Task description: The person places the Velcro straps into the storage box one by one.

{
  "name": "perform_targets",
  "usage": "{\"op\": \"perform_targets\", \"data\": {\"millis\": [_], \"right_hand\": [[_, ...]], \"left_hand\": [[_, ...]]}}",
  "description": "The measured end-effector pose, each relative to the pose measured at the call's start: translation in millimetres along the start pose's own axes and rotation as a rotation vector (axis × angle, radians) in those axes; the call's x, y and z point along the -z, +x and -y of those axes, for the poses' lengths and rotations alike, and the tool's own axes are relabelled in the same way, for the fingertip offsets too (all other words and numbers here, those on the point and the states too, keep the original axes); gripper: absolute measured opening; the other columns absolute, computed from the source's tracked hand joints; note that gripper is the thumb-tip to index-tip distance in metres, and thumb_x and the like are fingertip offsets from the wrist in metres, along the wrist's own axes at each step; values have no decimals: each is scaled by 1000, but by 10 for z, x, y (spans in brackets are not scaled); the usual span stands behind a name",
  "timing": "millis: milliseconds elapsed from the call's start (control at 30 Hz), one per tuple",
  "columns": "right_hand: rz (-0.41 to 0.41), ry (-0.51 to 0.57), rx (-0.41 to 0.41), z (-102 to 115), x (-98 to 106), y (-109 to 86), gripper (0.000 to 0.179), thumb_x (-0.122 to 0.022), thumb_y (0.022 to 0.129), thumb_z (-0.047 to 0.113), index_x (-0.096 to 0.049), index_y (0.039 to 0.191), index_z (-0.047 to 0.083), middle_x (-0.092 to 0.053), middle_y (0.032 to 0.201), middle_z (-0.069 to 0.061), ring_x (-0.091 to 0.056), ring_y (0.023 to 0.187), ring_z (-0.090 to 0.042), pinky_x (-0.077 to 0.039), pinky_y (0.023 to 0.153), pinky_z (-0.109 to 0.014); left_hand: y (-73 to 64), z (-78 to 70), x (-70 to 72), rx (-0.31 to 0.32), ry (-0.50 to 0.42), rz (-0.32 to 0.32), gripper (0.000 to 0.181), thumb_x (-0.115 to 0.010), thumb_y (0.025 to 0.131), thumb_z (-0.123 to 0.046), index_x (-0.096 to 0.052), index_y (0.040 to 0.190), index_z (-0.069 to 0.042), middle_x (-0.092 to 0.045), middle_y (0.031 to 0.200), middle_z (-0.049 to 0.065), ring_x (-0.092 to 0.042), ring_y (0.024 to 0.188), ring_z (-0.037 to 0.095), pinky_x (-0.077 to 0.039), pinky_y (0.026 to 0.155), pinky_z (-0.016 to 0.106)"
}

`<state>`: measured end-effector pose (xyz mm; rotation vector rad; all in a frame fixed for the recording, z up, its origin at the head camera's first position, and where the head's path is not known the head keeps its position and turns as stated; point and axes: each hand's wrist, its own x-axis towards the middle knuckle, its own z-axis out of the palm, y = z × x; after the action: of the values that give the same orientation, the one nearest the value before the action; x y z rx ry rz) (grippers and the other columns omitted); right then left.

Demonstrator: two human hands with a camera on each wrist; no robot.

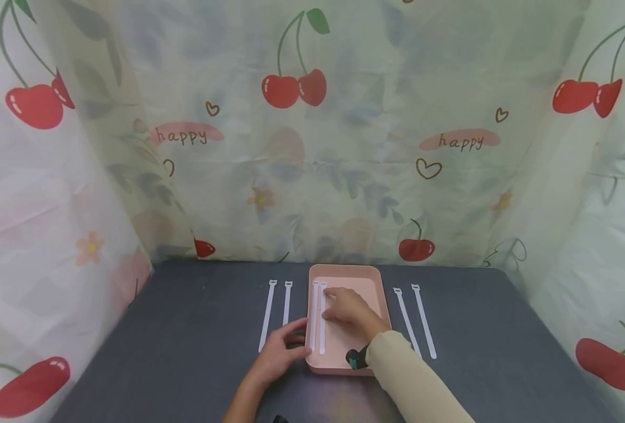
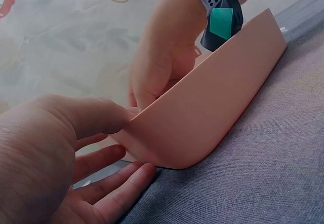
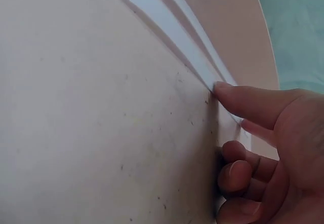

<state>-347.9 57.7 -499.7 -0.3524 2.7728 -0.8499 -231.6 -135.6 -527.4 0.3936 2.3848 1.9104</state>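
Observation:
A pink rectangular tray [image 1: 338, 346] stands on the dark table, two white cable straps lying side by side lengthwise at its left. My right hand [image 1: 350, 308] is inside the tray. In the right wrist view its thumb and index finger hold the nearer cable strap [image 3: 174, 31], while the remaining fingers curl inward. The other cable strap [image 3: 195, 24] lies close beside it. My left hand [image 1: 275, 355] rests at the tray's left side near the front corner. In the left wrist view its thumb touches the rim, and the spread fingers lie by the outer wall [image 2: 212, 102].
Left of the tray lie two more white straps [image 1: 267, 317], one partly behind my left hand. To the right are another two straps [image 1: 424, 320], one partly behind my right sleeve [image 1: 407, 370]. A cherry-print curtain [image 1: 312, 176] surrounds the table [image 1: 201, 329] at the back and sides.

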Motion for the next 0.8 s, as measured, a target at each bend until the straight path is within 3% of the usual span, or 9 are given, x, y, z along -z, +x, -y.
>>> {"op": "perform_targets", "data": {"millis": [300, 500, 633, 800], "right_hand": [[-9, 6, -12, -7, -4, 22, 59, -82, 76, 21, -62, 132, 15, -59, 132, -11, -54, 103, -25, -41, 96, -43], [3, 61, 2, -34, 51, -11, 62, -81, 77, 22, -59, 134, 13, -59, 130, -11, -55, 98, -24, -46, 81, -37], [-13, 99, 46, -51, 153, -52, 60, -80, 79, 20, -59, 134, 10, -64, 114, -8, -55, 82, -20, -44, 71, -31], [-19, 155, 51, -61, 339, -117, 56, -77, 83, 19, -58, 134, 8, -64, 77, -7, -55, 57, -18, -47, 57, -30]], "left_hand": [[-9, -22, 0, 6, -17, -3, 61, -74, 81, -6, -52, 138, 0, -57, 131, 19, -61, 107, 30, -50, 82, 32], [-17, -38, -12, 7, -23, -7, 62, -74, 81, -6, -51, 138, 0, -56, 132, 19, -61, 107, 30, -51, 81, 31], [-16, -34, -8, 1, -15, -12, 62, -74, 80, -5, -51, 138, 2, -57, 131, 20, -62, 107, 32, -51, 81, 31], [-13, -34, -8, 5, 5, -16, 61, -73, 81, -5, -51, 137, 2, -56, 131, 21, -62, 107, 33, -51, 82, 33]]}}
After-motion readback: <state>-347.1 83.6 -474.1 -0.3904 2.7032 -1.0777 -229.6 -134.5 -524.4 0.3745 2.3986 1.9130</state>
